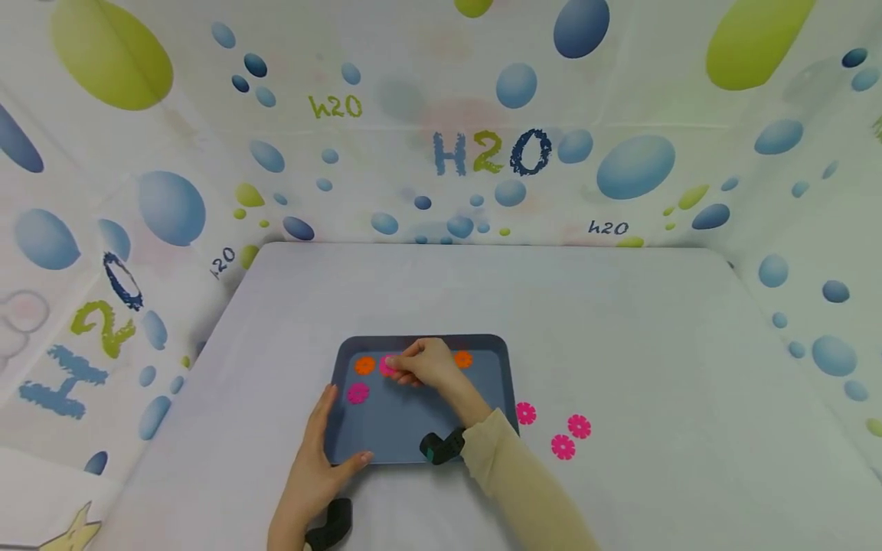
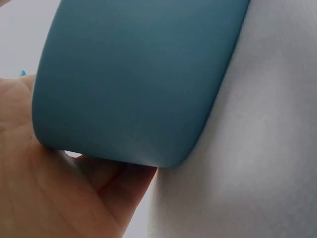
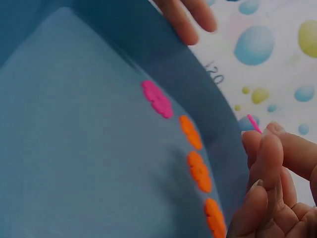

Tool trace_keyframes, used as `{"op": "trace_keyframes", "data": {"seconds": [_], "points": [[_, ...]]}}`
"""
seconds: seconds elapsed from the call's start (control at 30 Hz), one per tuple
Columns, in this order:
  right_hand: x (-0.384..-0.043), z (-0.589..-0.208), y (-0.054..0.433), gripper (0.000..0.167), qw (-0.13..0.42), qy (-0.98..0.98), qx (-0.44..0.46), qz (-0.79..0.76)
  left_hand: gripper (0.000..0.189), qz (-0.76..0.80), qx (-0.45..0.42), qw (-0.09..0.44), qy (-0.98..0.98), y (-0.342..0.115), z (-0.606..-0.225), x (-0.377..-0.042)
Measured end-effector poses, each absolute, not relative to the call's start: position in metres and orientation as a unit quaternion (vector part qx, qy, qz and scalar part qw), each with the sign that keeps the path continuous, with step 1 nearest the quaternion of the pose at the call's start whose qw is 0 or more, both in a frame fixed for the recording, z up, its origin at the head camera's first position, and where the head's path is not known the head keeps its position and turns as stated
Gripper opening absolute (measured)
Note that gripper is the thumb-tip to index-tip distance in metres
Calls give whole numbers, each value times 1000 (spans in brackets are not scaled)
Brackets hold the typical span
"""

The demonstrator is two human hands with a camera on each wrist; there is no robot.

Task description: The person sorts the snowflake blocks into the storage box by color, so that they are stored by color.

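Right hand [image 1: 429, 363]: On my head feed it reached over the far left part of the tray, thumb and index finger drawn together in a pinch.
Held disc [image 1: 387, 365]: The pinch had hold of this pink flower-shaped piece, which I saw edge-on in the right wrist feed, clear of the tray floor.
Left hand [image 1: 312, 464]: It was spread wide around the near left corner, fingers extended along the outer left wall and thumb at the near edge; I saw it touching the tray only.
Tray [image 1: 393, 428]: The shallow blue-grey rectangle lay flat between the hands.
Orange discs [image 3: 199, 171]: I counted three in the right wrist feed, lined up along the far wall; on the head feed I made out only two.
Pink disc in the tray [image 1: 357, 393]: It lay flat by the left wall, nearer me than the leftmost orange one.
Loose pink discs [image 1: 563, 447]: Three lay right of the tray, one just beside its wall.
Cream sleeve [image 1: 530, 490]: It covered the right forearm, a black camera mount [image 1: 441, 446] at its cuff.
White table [image 1: 641, 344]: It carried everything.
Backdrop [image 1: 406, 107]: White cloth, printed with blue and green drops and "H2O" lettering, rose behind.
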State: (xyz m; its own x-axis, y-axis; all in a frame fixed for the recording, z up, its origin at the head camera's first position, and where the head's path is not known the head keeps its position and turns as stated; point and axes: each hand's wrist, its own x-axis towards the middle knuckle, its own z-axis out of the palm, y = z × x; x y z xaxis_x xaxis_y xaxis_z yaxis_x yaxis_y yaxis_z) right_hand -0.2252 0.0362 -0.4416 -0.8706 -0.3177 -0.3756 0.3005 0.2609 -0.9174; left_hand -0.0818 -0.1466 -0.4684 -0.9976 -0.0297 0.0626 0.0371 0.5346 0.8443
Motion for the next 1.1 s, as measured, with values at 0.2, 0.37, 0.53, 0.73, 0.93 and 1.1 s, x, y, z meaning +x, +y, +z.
{"op": "trace_keyframes", "data": {"seconds": [0.2, 0.37, 0.53, 0.73, 0.93, 1.1], "points": [[-223, -449, 31, 15, 262, 788, -19, -558, 106, -481, 3, 32, -876, -148, -470, -82], [-222, -451, 29, 9, 265, 812, -46, -518, 107, -480, 9, 25, -877, -149, -470, -81], [-220, -451, 28, 7, 257, 822, -53, -505, 106, -478, 13, 17, -878, -149, -470, -80], [-220, -450, 30, 9, 245, 820, -52, -515, 106, -478, 11, 21, -878, -147, -472, -82], [-220, -449, 31, 12, 235, 832, -52, -500, 105, -484, 5, 24, -875, -146, -472, -84], [-217, -449, 32, 11, 229, 834, -62, -498, 104, -476, 4, 36, -878, -149, -471, -80]]}}
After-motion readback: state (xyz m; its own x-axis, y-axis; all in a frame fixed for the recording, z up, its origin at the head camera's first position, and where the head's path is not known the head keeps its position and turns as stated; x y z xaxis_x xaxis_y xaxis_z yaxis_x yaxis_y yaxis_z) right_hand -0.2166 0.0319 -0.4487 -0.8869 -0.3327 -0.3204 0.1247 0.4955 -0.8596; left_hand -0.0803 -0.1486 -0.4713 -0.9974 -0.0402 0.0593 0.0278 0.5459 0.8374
